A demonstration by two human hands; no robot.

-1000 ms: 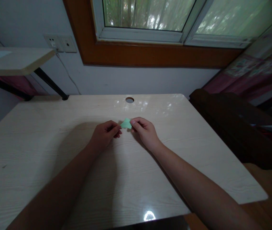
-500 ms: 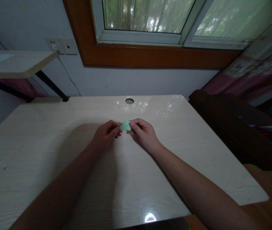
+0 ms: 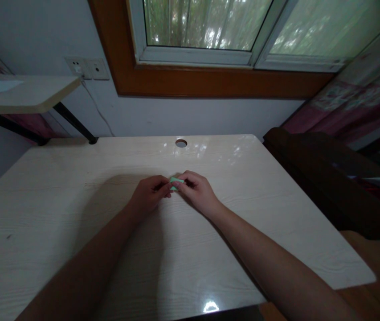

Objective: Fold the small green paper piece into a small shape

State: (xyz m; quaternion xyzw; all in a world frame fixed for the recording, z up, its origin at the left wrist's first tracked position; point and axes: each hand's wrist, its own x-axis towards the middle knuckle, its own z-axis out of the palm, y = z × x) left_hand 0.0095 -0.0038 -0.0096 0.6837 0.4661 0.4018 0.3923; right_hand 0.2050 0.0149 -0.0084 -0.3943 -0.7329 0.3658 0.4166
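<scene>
A small piece of light green paper (image 3: 177, 180) is held between my two hands, above the middle of the pale wood-grain table (image 3: 190, 249). My left hand (image 3: 150, 191) pinches its left edge between thumb and fingers. From the right, my right hand (image 3: 197, 191) grips it, with the thumb laid across its front. Much of the paper is hidden behind the fingers, so its full shape cannot be made out. The fingertips of both hands are close together.
A round cable hole (image 3: 181, 143) is near the table's back edge. At the left a raised shelf (image 3: 36, 100) stands on black legs (image 3: 75, 122). Behind are a wall socket (image 3: 87, 68) with a cord and a brown-framed window (image 3: 210, 83). Dark furniture (image 3: 313, 178) stands at the right.
My right hand has moved slightly left and down, its thumb now over the paper. Less of the green paper shows, and the hands are closer together.
</scene>
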